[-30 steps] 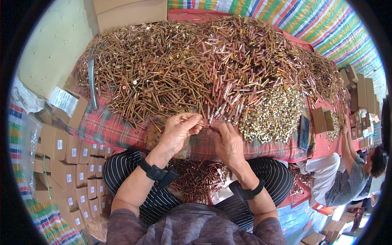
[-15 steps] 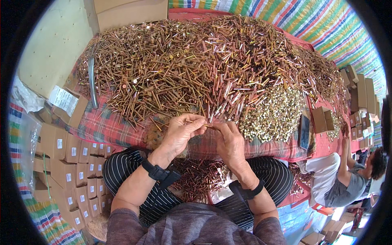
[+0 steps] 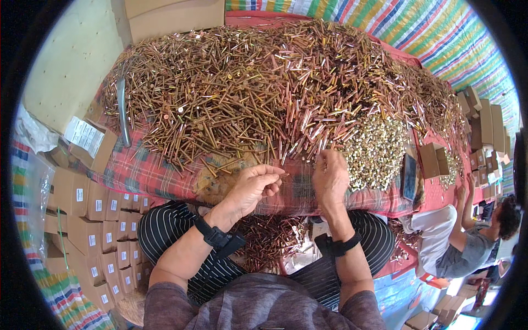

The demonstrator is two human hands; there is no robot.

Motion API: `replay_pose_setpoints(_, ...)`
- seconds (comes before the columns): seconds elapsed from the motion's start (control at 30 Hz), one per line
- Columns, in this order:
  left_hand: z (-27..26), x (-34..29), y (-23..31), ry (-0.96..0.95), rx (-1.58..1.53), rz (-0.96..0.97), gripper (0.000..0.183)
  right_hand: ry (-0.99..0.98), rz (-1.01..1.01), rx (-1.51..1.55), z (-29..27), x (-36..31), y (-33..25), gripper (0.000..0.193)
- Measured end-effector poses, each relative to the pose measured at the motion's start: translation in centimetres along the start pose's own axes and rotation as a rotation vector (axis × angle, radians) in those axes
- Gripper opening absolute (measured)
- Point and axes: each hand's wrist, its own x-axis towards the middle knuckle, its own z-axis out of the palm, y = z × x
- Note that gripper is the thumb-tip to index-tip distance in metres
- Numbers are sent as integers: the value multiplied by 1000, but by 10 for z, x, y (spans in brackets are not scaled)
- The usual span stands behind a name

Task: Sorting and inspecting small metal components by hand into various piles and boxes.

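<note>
My left hand (image 3: 254,188) is closed in a pinch over the front of the plaid cloth (image 3: 300,190). A thin brass-coloured bolt (image 3: 285,174) is between its thumb and forefinger; only its end shows. My right hand (image 3: 331,179) is at the left edge of a pile of small shiny nuts (image 3: 377,151), its fingers curled in, the fingertips partly hidden. Beyond my hands lies a broad heap of long golden bolts (image 3: 209,99), with pinkish metal tubes (image 3: 316,118) to their right.
A curved metal strip (image 3: 123,113) lies at the heap's left. Stacked labelled cartons (image 3: 99,242) stand on my left. A dark block (image 3: 409,177) and an open carton (image 3: 434,160) are right of the nuts. More metal pieces (image 3: 269,239) lie between my legs. Another person (image 3: 473,242) sits at the right.
My hands have parted. The right one has moved right and slightly away from me to the nuts; the left stays near its place, still pinching the bolt.
</note>
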Motion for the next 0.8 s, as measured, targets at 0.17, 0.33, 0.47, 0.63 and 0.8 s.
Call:
replay_pose_setpoints(0.17,-7,2,1,-6,-64,44,17,-7,12,-142,8,13,25,17)
replay_pose_setpoints(0.33,-6,2,0,36,-22,102,16,-53,66,-29,8,7,18,18)
replay_pose_setpoints(0.47,-7,1,-2,51,2,95,16,-39,-49,-222,-4,2,5,8)
replay_pose_setpoints(0.63,-2,0,-1,58,9,96,16,-131,-130,-224,7,-15,12,4)
replay_pose_setpoints(0.8,-1,0,-3,44,37,98,15,-142,-129,-284,9,-12,5,7)
